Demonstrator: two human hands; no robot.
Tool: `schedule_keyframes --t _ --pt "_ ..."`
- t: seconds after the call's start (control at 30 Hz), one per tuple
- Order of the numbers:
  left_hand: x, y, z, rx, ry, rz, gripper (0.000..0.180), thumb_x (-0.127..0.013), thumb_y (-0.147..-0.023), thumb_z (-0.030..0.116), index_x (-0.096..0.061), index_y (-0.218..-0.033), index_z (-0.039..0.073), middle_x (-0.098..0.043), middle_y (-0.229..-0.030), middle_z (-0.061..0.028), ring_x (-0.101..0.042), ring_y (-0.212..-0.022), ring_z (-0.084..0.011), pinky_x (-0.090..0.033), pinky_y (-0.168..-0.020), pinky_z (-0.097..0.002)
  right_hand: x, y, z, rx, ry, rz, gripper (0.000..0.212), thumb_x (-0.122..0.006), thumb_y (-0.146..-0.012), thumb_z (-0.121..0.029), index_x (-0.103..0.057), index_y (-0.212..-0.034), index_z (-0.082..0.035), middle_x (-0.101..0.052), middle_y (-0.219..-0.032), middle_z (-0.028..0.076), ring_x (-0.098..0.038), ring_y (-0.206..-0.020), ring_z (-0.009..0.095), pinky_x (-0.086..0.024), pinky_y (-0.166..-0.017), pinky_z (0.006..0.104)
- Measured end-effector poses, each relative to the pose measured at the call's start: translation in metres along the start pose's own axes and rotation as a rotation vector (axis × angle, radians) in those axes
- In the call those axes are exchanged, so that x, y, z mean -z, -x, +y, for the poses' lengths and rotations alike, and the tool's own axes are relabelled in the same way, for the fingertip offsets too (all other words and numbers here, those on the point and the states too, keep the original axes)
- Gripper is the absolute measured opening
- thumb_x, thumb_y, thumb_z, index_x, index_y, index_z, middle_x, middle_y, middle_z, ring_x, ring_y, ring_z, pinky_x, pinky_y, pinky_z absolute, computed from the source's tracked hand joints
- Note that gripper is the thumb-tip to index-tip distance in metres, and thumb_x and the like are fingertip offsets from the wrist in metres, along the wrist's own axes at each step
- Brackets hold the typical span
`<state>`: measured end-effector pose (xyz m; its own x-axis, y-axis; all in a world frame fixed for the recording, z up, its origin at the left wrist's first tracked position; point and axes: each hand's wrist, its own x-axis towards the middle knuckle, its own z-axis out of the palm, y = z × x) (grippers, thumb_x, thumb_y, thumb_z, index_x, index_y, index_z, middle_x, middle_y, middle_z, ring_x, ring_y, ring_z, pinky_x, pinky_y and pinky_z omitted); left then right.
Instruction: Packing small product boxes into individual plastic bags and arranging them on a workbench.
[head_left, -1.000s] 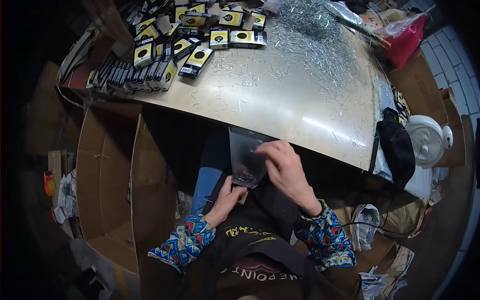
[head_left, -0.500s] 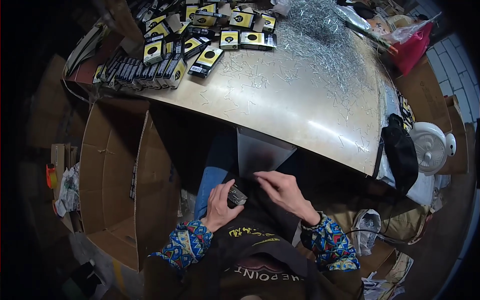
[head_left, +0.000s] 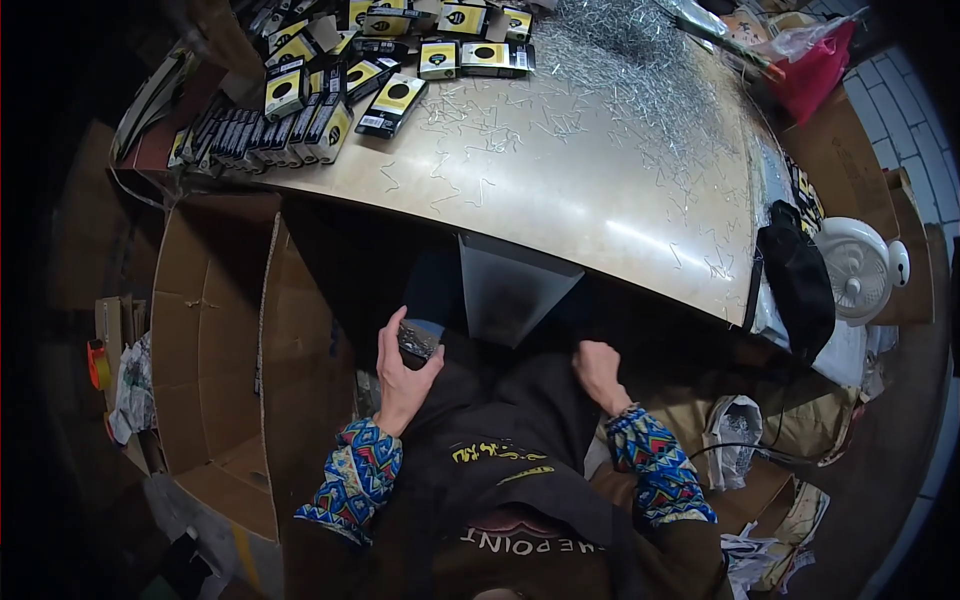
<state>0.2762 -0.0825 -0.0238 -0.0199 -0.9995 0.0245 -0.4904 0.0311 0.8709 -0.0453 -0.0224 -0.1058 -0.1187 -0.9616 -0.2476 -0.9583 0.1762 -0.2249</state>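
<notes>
I see overhead light producing soft glare on the metal tabletop (head_left: 560, 190). The area beneath it lies in deep shadow. Fisheye distortion bends the edges; the corners vignette to black.

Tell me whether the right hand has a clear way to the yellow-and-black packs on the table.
Probably yes. The right hand sits in the lap, closed, seemingly holding nothing, and the tabletop between it and the packs bears only scattered staples. They lie far across, so a long reach is needed.

Metal table (head_left: 560, 190) with boxed packs (head_left: 390, 105), probably loose staples (head_left: 610, 60)
</notes>
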Motion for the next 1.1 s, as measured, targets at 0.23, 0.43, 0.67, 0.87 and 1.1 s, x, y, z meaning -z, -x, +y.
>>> schedule_keyframes --t 0.23,0.43,0.67,0.87,1.1 --pt "-0.008 0.013 0.011 0.003 0.038 -0.044 0.075 -0.076 -0.073 0.009 -0.038 -0.138 0.004 -0.054 -0.116 -0.0181 -0.057 -0.106 -0.0318 -0.047 -0.090 -0.0385 0.011 0.040 0.064 -0.024 0.141 -0.004 0.023 -0.063 -0.080 -0.019 -0.065 -0.075 0.002 -0.065 -0.077 0.024 -0.066 -0.075 0.039 -0.052 -0.064 0.0483" --pt "-0.008 0.016 0.038 -0.313 -0.063 -0.039 0.081 -0.079 -0.062 0.003 -0.043 -0.135 0.001 -0.057 -0.112 -0.0170 -0.059 -0.100 -0.0323 -0.048 -0.088 -0.0384 0.122 0.029 -0.119 0.412 -0.892 0.008 0.027 -0.067 -0.089 -0.015 -0.065 -0.112 0.000 -0.068 -0.093 0.019 -0.069 -0.082 0.032 -0.053 -0.069 0.0335" --pt "-0.006 -0.013 0.043 -0.355 -0.097 0.015 0.086 -0.083 -0.071 0.017 -0.036 -0.142 0.001 -0.040 -0.140 -0.0191 -0.046 -0.124 -0.0365 -0.039 -0.105 -0.0423 0.157 -0.037 -0.117 0.515 -0.421 0.351 0.013 -0.064 -0.086 -0.001 -0.064 -0.098 0.001 -0.064 -0.083 0.018 -0.064 -0.070 0.034 -0.051 -0.063 0.0359" --pt "-0.049 -0.011 -0.051 -0.078 -0.673 -0.030 0.027 -0.072 -0.075 0.020 -0.065 -0.096 0.004 -0.059 -0.100 -0.0147 -0.054 -0.100 -0.0324 -0.044 -0.085 -0.0452 0.197 -0.055 -0.129 0.593 -0.492 0.354 0.010 -0.065 -0.087 -0.006 -0.066 -0.092 0.003 -0.064 -0.072 0.015 -0.062 -0.063 0.024 -0.048 -0.061 0.0304" --pt "-0.043 -0.026 -0.072 -0.091 -0.517 0.374 0.015 -0.063 -0.085 0.018 -0.058 -0.093 0.006 -0.055 -0.096 -0.0101 -0.054 -0.093 -0.0287 -0.042 -0.085 -0.0407 0.214 -0.085 -0.086 0.415 -0.611 0.124 0.014 -0.061 -0.092 -0.009 -0.064 -0.087 0.004 -0.053 -0.064 0.001 -0.045 -0.057 0.007 -0.036 -0.050 0.0251"
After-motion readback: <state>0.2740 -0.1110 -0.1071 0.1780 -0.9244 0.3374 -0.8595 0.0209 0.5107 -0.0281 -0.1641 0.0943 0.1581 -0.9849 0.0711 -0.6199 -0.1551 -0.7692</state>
